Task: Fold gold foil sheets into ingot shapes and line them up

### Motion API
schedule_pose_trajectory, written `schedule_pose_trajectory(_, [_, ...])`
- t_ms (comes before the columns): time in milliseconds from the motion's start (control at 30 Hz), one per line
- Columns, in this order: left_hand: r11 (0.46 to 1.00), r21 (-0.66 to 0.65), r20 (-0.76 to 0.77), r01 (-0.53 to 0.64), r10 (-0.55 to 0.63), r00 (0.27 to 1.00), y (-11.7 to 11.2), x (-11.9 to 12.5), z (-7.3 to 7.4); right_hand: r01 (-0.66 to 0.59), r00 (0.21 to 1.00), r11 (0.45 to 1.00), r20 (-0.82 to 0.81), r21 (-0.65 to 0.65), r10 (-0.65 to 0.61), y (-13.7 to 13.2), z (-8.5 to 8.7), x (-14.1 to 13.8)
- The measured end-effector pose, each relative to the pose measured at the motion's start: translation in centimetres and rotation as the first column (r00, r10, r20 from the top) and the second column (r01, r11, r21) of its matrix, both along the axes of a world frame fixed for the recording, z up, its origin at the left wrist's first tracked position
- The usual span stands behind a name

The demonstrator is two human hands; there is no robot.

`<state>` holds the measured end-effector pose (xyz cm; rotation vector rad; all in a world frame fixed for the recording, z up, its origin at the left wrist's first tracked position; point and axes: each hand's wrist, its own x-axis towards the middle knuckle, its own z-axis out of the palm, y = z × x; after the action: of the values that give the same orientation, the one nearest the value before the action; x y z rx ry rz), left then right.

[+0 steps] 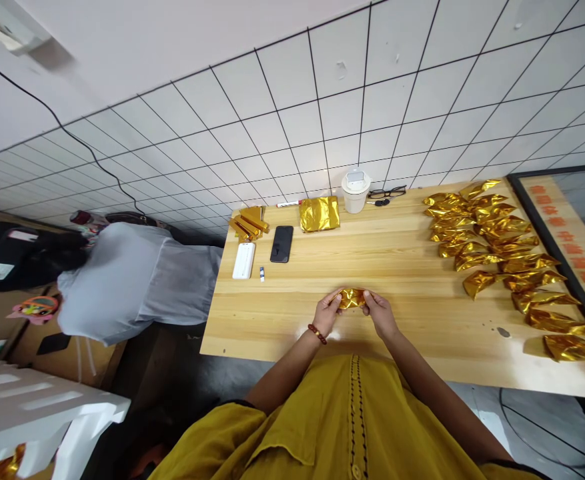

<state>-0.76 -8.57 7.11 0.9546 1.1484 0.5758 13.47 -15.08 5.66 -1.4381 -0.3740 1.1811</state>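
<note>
Dark stitching [353, 413] runs down the mustard shirt [297, 413], worn with a bracelet [317, 334] — red-brown, beaded.

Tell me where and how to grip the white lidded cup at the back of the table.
Grip the cup around its body, below the lid, probably best from the near side: it stands upright, wall behind, gold foil to its left, glasses to its right.
</note>
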Motion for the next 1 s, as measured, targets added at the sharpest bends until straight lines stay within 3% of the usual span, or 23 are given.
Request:
schedule_pose_trajectory(333, [0.999, -0.007, -0.005, -0.044, 0.044, 0.999, 0.04, 0.29, -0.43, 0.008, 1.0, 1.0, -0.008, 0.015, -0.008, -0.18, 0.39, -0.28])
schedule_pose_trajectory(600, [0.998, -0.001, 0.002, -0.062, 0.062, 0.998, 0.16, -0.16, -0.36, -0.1, 0.989, 0.995, 0.11, 0.011, 0.099, -0.18, 0.96, -0.05])
schedule_pose_trajectory(800, [0.995, -0.044, 0.013, -0.09, 0.09, 0.996, 0.2, -0.23, -0.39, -0.078, 0.995, 0.997, 0.066, -0.013, 0.079, -0.26, 0.65, 0.18])
schedule_pose_trajectory(1000, [0.998, -0.051, -0.009, -0.028, 0.027, 1.0, 0.37, -0.39, -0.15, -0.034, 0.996, 0.998, 0.081, -0.052, 0.038, -0.32, 0.24, 0.3])
